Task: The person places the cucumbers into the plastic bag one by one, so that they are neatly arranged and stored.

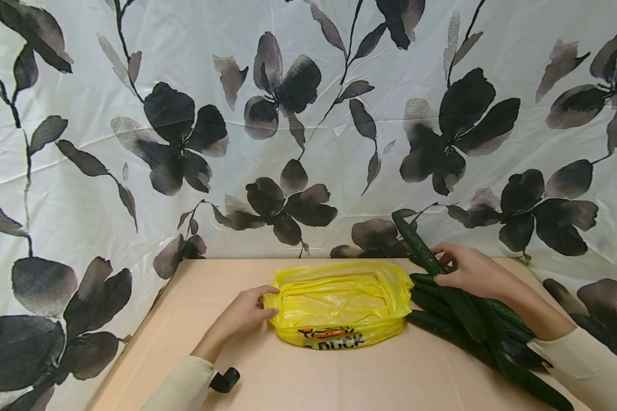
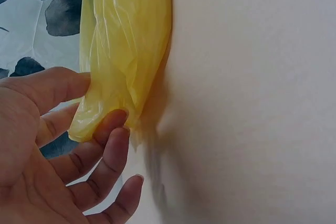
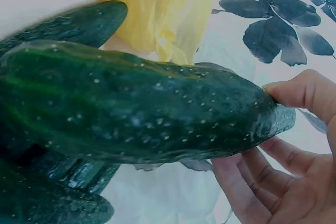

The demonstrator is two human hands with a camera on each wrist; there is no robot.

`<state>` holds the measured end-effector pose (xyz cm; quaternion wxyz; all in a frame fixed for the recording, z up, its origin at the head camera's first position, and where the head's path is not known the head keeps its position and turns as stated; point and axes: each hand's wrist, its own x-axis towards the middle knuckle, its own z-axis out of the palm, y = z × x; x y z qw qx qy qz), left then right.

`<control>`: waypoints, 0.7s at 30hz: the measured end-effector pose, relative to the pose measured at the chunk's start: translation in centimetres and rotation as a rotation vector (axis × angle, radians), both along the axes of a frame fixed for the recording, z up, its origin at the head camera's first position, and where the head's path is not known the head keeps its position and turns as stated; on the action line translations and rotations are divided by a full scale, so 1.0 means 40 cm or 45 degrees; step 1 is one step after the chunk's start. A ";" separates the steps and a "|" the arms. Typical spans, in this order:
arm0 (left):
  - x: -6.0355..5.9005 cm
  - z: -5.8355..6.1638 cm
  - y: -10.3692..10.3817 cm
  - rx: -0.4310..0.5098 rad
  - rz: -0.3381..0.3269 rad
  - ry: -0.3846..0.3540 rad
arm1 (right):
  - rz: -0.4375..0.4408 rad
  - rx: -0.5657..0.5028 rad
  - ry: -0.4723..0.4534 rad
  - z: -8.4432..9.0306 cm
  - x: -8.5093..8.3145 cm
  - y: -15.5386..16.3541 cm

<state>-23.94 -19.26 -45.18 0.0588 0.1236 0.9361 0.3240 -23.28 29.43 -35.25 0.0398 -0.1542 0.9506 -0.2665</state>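
An open yellow plastic bag (image 1: pixel 339 302) with a printed logo lies in the middle of the tan table (image 1: pixel 339 377). My left hand (image 1: pixel 247 311) pinches its left rim; in the left wrist view the thumb and fingers of the left hand (image 2: pixel 102 98) close on a fold of the yellow bag (image 2: pixel 126 40). At the right my right hand (image 1: pixel 463 271) grips a dark green cucumber (image 1: pixel 416 242), tilted up with its tip toward the backdrop. In the right wrist view the right hand (image 3: pixel 273 135) holds the end of the cucumber (image 3: pixel 136 114).
A pile of several more cucumbers (image 1: pixel 473 325) lies on the table's right side, under my right forearm. A flowered cloth backdrop (image 1: pixel 308 142) hangs behind and around the table. A small black object (image 1: pixel 225 379) sits by my left sleeve.
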 end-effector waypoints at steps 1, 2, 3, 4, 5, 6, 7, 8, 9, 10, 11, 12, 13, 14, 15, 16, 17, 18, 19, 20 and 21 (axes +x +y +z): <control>0.000 0.000 0.002 -0.007 -0.003 -0.001 | -0.001 -0.002 0.006 0.003 0.000 -0.004; 0.000 0.002 0.004 -0.009 -0.010 0.004 | 0.002 -0.003 0.016 0.005 0.001 -0.007; 0.001 0.003 0.005 -0.009 -0.013 0.004 | 0.008 -0.006 0.030 0.008 0.001 -0.011; 0.001 0.004 0.005 -0.010 -0.010 0.003 | 0.014 -0.011 0.045 0.011 0.001 -0.014; 0.001 0.005 0.006 -0.009 -0.009 0.002 | 0.023 -0.017 0.057 0.013 0.001 -0.018; 0.001 0.006 0.006 -0.007 -0.004 0.002 | 0.024 -0.022 0.070 0.017 0.000 -0.022; 0.001 0.006 0.005 -0.004 0.001 0.002 | 0.033 -0.027 0.081 0.020 0.000 -0.027; 0.002 0.007 0.004 0.002 0.006 0.003 | 0.041 -0.033 0.089 0.023 -0.001 -0.032; 0.001 0.007 0.003 0.006 0.014 -0.002 | 0.048 -0.033 0.099 0.027 -0.001 -0.037; 0.001 0.006 0.002 0.013 0.016 -0.003 | 0.049 -0.036 0.103 0.030 -0.002 -0.042; 0.000 0.005 0.000 0.018 0.015 -0.004 | 0.050 -0.037 0.104 0.034 -0.003 -0.047; 0.001 0.004 -0.001 0.023 0.015 -0.006 | 0.048 -0.038 0.104 0.038 -0.003 -0.053; 0.001 0.004 -0.002 0.028 0.011 -0.006 | 0.050 -0.042 0.100 0.041 -0.004 -0.058; 0.002 0.003 -0.003 0.032 0.004 0.000 | 0.047 -0.045 0.099 0.044 -0.004 -0.063; 0.002 0.003 -0.004 0.037 -0.005 0.007 | 0.047 -0.047 0.099 0.047 -0.005 -0.068; 0.003 0.002 -0.004 0.042 -0.009 0.011 | 0.041 -0.054 0.095 0.049 -0.005 -0.074; 0.004 0.002 -0.005 0.046 -0.014 0.014 | 0.040 -0.057 0.095 0.052 -0.005 -0.079; 0.005 0.002 -0.006 0.051 -0.017 0.017 | 0.040 -0.061 0.098 0.053 -0.006 -0.084; 0.005 0.001 -0.006 0.055 -0.020 0.020 | 0.044 -0.065 0.105 0.056 -0.006 -0.089; 0.005 0.000 -0.007 0.058 -0.021 0.021 | 0.046 -0.063 0.116 0.057 -0.007 -0.094; 0.005 0.000 -0.007 0.061 -0.020 0.018 | 0.052 -0.062 0.129 0.060 -0.007 -0.099</control>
